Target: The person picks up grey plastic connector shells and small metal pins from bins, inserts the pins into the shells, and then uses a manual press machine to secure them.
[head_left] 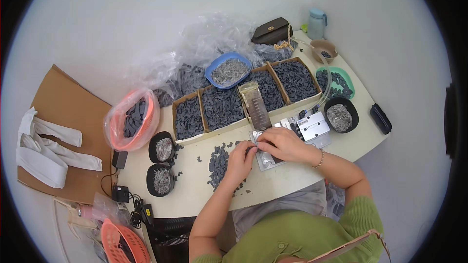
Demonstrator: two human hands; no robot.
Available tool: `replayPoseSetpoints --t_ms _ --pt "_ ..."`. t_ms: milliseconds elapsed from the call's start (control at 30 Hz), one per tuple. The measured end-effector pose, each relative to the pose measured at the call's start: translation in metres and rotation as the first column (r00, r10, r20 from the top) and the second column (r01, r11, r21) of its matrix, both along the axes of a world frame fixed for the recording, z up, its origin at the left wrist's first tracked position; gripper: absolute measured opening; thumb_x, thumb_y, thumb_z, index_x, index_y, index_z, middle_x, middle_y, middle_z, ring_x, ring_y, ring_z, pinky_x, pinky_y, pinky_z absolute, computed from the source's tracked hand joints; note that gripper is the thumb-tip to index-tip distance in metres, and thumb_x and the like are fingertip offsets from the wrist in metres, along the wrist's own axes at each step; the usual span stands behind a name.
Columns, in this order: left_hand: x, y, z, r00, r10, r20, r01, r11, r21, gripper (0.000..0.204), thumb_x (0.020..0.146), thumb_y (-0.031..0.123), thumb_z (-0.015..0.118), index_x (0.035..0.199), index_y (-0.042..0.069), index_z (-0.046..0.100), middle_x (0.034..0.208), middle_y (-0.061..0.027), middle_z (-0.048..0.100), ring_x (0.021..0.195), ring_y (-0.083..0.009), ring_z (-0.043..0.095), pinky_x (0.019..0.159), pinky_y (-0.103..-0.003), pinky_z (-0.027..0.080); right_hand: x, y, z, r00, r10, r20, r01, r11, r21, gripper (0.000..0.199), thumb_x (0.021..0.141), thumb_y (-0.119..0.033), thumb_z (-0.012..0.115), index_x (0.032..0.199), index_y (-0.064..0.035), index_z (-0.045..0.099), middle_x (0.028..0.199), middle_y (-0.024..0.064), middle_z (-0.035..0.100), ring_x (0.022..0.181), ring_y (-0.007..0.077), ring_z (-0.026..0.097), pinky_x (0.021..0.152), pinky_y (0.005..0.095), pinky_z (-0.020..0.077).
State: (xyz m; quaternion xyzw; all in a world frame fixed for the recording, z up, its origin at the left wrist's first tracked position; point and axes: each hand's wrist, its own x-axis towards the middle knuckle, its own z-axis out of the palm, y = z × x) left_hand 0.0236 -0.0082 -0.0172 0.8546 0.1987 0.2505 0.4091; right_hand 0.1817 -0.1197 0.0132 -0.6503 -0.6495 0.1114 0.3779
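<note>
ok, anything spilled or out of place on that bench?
Mostly tidy. A loose pile of small dark parts lies on the white table by the left hand, with strays scattered toward the black bowls. Looks like working stock, not an obvious spill.

Loose parts left of metal jig
</note>
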Motion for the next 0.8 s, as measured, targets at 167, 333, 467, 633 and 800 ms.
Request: replayPoseSetpoints --t_ms 167,333,467,633,800 --pt "0.001 0.001 -0.002 1.0 0.017 -0.005 -0.017 1.0 -0.001 0.01 0.088 0.008 0.062 0.093 0.0 0.061 0.074 -0.0106 0.062 0.064 -0.0173 0.057 0.061 -0.028 0.046 0.001 0.002 -0.016 0.996 0.023 0.081 -0.03 0.995 0.094 0.012 0.082 -0.014 0.065 0.091 -0.0059 0.065 0.086 0.0088 0.063 0.086 0.0296 0.058 0.077 0.0396 0.045" --pt "0.0 -0.001 0.001 1.0 0.012 0.014 -0.012 0.999 0.033 0.008 0.085 0.006 0.064 0.091 0.001 0.062 0.075 -0.0105 0.062 0.065 -0.02 0.057 0.06 -0.03 0.046 0.002 0.003 -0.019 0.994 0.03 0.101 -0.043 0.991 0.13 0.011 0.08 -0.012 0.067 0.088 -0.0066 0.065 0.083 0.0072 0.062 0.084 0.0276 0.058 0.075 0.039 0.0445" --pt "0.001 -0.001 0.0 0.997 -0.006 0.071 -0.01 0.976 0.215 0.008 0.08 0.003 0.067 0.086 0.001 0.061 0.076 -0.012 0.059 0.07 -0.0271 0.058 0.061 -0.034 0.046 -0.001 0.003 -0.019 0.973 0.012 0.229 -0.062 0.975 0.213 0.01 0.076 -0.012 0.067 0.084 -0.0072 0.064 0.077 0.005 0.059 0.079 0.0242 0.057 0.071 0.0363 0.0433" --pt "-0.002 -0.008 0.004 0.996 -0.008 0.086 -0.026 0.923 0.384 0.01 0.076 0.0 0.068 0.082 0.001 0.061 0.076 -0.0136 0.058 0.073 -0.032 0.057 0.064 -0.039 0.046 -0.002 0.002 -0.021 0.931 0.003 0.365 -0.12 0.946 0.3 0.01 0.071 -0.012 0.064 0.08 -0.0068 0.062 0.073 0.003 0.055 0.075 0.0208 0.055 0.067 0.0332 0.0425" --pt "-0.001 -0.012 -0.003 0.993 0.006 0.116 -0.054 0.909 0.413 0.009 0.076 0.0 0.068 0.082 0.001 0.061 0.077 -0.0138 0.06 0.072 -0.0322 0.057 0.065 -0.039 0.046 -0.001 0.001 -0.029 0.923 0.037 0.383 -0.167 0.935 0.314 0.012 0.071 -0.011 0.062 0.081 -0.0056 0.063 0.074 0.0032 0.056 0.076 0.021 0.055 0.068 0.0329 0.0433"
